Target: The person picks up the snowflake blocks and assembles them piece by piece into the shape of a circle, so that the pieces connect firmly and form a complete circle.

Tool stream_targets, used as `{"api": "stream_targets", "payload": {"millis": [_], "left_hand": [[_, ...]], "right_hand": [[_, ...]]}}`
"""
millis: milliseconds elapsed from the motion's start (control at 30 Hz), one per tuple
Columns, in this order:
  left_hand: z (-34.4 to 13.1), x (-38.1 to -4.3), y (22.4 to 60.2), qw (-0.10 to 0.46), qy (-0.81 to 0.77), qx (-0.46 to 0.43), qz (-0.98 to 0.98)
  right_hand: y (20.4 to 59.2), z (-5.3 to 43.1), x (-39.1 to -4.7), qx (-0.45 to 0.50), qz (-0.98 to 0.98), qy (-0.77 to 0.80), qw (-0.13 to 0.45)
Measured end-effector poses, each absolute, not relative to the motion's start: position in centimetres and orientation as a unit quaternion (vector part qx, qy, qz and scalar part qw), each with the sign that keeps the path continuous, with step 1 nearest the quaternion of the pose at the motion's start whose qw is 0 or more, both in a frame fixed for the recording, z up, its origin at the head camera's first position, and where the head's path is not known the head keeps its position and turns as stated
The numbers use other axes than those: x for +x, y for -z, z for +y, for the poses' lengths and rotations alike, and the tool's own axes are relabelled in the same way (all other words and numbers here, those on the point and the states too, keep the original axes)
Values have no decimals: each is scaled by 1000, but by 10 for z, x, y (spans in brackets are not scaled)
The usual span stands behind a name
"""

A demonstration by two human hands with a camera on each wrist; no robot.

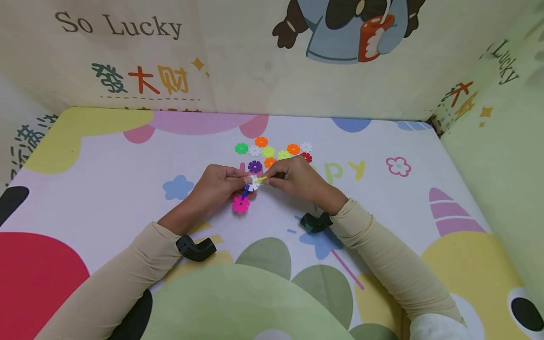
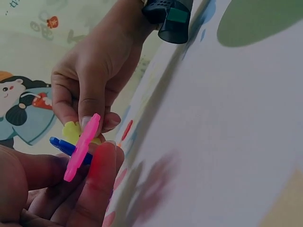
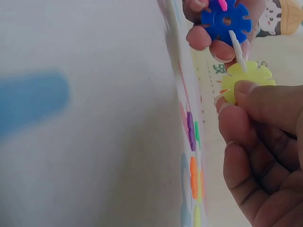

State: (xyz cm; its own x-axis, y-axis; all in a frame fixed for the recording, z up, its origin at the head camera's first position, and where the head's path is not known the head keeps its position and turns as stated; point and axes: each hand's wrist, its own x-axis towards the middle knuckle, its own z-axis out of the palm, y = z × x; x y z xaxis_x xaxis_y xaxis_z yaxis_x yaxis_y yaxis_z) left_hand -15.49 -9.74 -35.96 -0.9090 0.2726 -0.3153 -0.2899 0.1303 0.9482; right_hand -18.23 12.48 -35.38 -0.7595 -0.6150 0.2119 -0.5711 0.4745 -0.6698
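The left hand (image 1: 220, 183) is clamped on a joined set of notched discs (image 1: 245, 191); the set comprises a blue disc (image 3: 214, 23), a pink disc (image 1: 241, 205) on the near side of the fingertips, and a white disc (image 1: 254, 185) facing the right hand (image 1: 301, 178); the right hand pinches a yellow disc (image 3: 255, 74) at the white disc's edge; whether these two interlock cannot be told; a purple disc (image 1: 255, 166) lies on the counter (image 1: 131, 198) just beyond the left fingertips; a red disc (image 1: 306, 157) lies beyond the right knuckles.
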Motion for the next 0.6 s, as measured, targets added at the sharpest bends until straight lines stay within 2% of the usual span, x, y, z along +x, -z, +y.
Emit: {"api": "stream_targets", "payload": {"millis": [600], "left_hand": [[-95,-156,358,238,-676,20,697]], "right_hand": [[350,127,-184,-293,859,413,77]]}}
